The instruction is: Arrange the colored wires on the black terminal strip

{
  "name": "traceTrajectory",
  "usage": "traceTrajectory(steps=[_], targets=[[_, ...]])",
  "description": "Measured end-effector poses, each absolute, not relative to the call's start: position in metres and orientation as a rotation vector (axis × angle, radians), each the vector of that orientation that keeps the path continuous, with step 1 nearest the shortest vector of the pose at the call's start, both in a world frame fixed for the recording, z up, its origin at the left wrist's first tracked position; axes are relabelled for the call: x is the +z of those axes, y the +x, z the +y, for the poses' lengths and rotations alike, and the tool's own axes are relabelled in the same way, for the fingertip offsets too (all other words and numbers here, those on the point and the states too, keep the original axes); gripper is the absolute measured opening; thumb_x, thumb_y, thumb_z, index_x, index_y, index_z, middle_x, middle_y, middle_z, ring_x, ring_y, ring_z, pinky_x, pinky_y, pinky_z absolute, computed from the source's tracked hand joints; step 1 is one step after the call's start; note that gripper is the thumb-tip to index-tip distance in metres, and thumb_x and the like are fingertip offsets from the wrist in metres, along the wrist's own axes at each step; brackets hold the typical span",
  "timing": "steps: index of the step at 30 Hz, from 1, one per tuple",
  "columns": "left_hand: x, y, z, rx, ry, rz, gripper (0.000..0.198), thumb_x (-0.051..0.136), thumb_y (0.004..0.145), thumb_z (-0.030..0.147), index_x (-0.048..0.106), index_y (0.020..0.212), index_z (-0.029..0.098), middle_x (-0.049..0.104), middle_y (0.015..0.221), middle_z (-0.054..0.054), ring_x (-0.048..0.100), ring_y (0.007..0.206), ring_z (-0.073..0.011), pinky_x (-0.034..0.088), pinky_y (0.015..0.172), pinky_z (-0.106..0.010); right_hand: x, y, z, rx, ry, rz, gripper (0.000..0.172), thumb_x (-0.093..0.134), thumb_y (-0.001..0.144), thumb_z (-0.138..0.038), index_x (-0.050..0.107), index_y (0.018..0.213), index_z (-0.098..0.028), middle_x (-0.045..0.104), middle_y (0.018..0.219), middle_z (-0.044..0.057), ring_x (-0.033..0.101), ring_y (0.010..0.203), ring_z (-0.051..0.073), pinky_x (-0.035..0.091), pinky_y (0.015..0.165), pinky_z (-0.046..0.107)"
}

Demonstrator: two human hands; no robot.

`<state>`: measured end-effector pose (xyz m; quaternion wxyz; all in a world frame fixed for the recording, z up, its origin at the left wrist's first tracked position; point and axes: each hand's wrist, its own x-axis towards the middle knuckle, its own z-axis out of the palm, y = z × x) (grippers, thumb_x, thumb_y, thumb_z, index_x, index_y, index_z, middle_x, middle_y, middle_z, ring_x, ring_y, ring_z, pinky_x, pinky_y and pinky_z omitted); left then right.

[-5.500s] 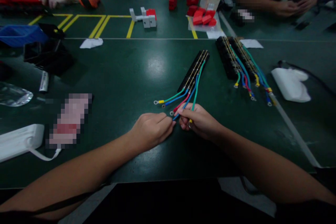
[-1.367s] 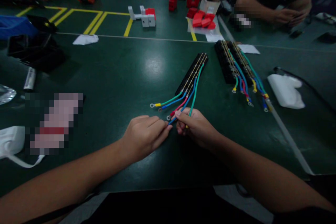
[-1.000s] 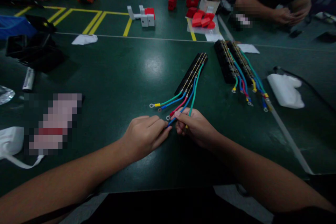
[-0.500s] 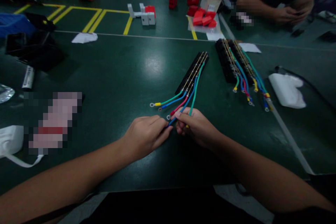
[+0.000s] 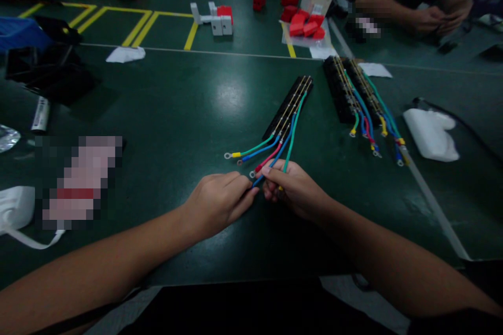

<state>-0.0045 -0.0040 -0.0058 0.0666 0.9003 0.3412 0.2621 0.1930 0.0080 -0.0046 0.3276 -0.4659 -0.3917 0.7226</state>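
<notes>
A long black terminal strip (image 5: 290,105) lies slanted on the dark green table (image 5: 176,115), with green, blue and red wires (image 5: 271,149) fanning out of its near end, each tipped with a ring lug. My left hand (image 5: 218,202) pinches the tip of a blue wire (image 5: 256,180) with curled fingers. Touching it from the right, my right hand (image 5: 295,189) is closed around a green wire (image 5: 291,144) and the blue one where they reach it.
Two more wired black strips (image 5: 353,91) lie to the right, beside a white cloth (image 5: 430,133). Red blocks (image 5: 304,23), a small carton and white parts (image 5: 214,18) sit at the back. Another person's hands (image 5: 432,18) rest far right. Black trays (image 5: 51,70) and a blue bin lie left.
Almost nothing: both hands stay pinched on the wire ends at the same spot, and the view has shifted only slightly.
</notes>
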Motion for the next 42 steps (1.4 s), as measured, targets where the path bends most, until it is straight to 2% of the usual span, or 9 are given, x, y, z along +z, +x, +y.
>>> traceTrajectory(steps=[17,29,42], targets=[[-0.0056,-0.0046,-0.0039,0.763,2.707,1.026,0.025,0.048,0.097,0.027,0.061,0.079,0.016,0.055,0.064,0.002,0.050,0.053,-0.0096,0.041,0.053,-0.022,-0.0030,0.1931,0.0080,1.910,-1.226,-1.017,0.023,0.063,0.085,-0.035,0.054,0.073,-0.018,0.057,0.053,-0.003,0.055,0.048,0.009,0.038,0.045,0.020],[-0.0063,-0.0039,-0.0049,0.715,2.716,1.045,0.027,0.046,0.098,0.027,0.061,0.080,0.015,0.056,0.066,0.000,0.053,0.055,-0.0116,0.043,0.054,-0.025,-0.0028,0.1926,0.0075,1.905,-1.216,-1.018,0.020,0.063,0.086,-0.033,0.055,0.076,-0.018,0.057,0.054,-0.003,0.056,0.049,0.010,0.038,0.045,0.020],[-0.0080,-0.0046,-0.0048,0.724,2.714,1.044,0.025,0.050,0.097,0.029,0.061,0.079,0.015,0.055,0.065,0.001,0.051,0.054,-0.0117,0.040,0.054,-0.025,-0.0031,0.1933,0.0075,1.906,-1.210,-1.018,0.019,0.062,0.087,-0.032,0.056,0.077,-0.017,0.058,0.053,-0.003,0.056,0.048,0.009,0.037,0.044,0.019]])
